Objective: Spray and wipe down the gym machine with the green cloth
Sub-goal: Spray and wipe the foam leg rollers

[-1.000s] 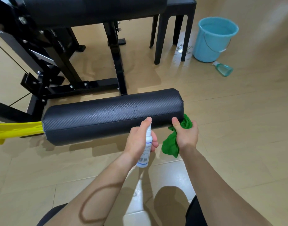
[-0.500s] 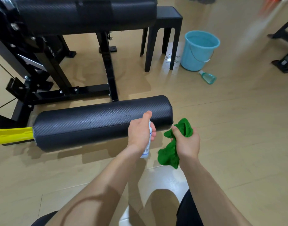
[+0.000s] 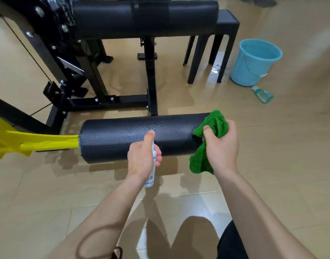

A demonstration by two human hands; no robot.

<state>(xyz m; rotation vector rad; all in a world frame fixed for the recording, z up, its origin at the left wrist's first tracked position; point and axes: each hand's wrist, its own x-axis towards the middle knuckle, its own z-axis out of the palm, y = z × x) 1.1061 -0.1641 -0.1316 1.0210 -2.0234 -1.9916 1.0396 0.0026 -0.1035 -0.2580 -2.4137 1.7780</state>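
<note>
A black padded roller (image 3: 123, 137) of the gym machine lies low in front of me, fixed to a yellow arm (image 3: 29, 142) at its left end. Fine spray droplets dot its top. My left hand (image 3: 141, 156) grips a small white spray bottle (image 3: 151, 176) just in front of the roller, with the index finger on the nozzle. My right hand (image 3: 221, 146) grips the bunched green cloth (image 3: 214, 124), which lies against the roller's right end and hangs down below the hand.
A second black roller (image 3: 141, 15) and the black steel frame (image 3: 104, 100) stand behind. A black plastic stool (image 3: 216, 43) is at the back right, with a blue bucket (image 3: 254, 62) and a teal bottle (image 3: 263, 95) lying on the tiled floor beside it.
My right hand has lifted the green cloth from beside the roller's end up onto its right end. My left hand keeps the spray bottle near the roller. The view has shifted.
</note>
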